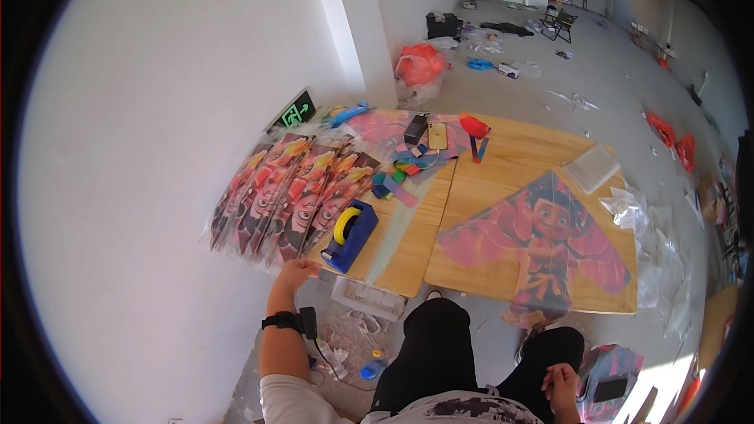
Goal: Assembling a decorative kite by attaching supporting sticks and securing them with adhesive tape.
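Note:
My left hand (297,275) is at the near left edge of the table, its fingers drawn together; whatever may be between them is too small to make out. Just beyond it lie several kites folded in clear plastic sleeves (302,196). A dark blue tape dispenser (357,239) with a yellow roll stands right of those fingers. Loosely curled, my right hand (559,383) is low by my right thigh with nothing visible in it. A pink and purple kite (542,224) printed with a cartoon figure is spread on the right tabletop, its tail hanging over the near edge.
Coloured ribbon pieces (404,177), a phone (437,136) and a black box (416,129) lie toward the table's back. A clear plastic sheet (593,168) is at the right. Under the left edge, a blue-capped bottle (372,369) and litter lie on the floor. A white wall (157,149) rises at left.

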`<act>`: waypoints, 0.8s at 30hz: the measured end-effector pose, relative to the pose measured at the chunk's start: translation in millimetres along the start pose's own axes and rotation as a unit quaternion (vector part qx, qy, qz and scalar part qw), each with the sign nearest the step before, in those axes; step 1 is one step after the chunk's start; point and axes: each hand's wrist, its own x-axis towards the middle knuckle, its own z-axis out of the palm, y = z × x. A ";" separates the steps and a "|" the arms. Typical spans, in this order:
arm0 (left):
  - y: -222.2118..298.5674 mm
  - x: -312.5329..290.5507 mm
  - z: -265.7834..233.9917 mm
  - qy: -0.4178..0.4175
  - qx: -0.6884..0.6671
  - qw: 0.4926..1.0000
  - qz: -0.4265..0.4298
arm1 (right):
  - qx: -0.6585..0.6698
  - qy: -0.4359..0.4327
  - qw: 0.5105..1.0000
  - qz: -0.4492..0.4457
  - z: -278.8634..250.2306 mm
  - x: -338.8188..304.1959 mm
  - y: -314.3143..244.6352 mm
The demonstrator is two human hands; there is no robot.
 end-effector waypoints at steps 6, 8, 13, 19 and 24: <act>-17.7 1.5 4.9 0.041 0.066 0.994 0.079 | -0.033 0.004 0.999 0.001 -1.7 0.0 1.9; -11.7 -4.7 11.0 0.010 0.064 0.994 0.092 | -0.073 -0.003 0.997 0.017 0.9 -9.1 -4.8; -26.8 1.1 11.2 0.022 0.010 0.995 0.098 | -0.068 -0.003 0.997 0.022 0.3 -7.5 -1.7; -22.9 1.5 10.3 0.030 -0.024 0.994 0.100 | -0.073 -0.006 0.997 0.026 0.0 -6.2 -0.5; -43.3 15.4 16.8 0.052 -0.023 0.987 0.149 | -0.070 -0.013 0.997 0.023 -1.0 -3.1 4.8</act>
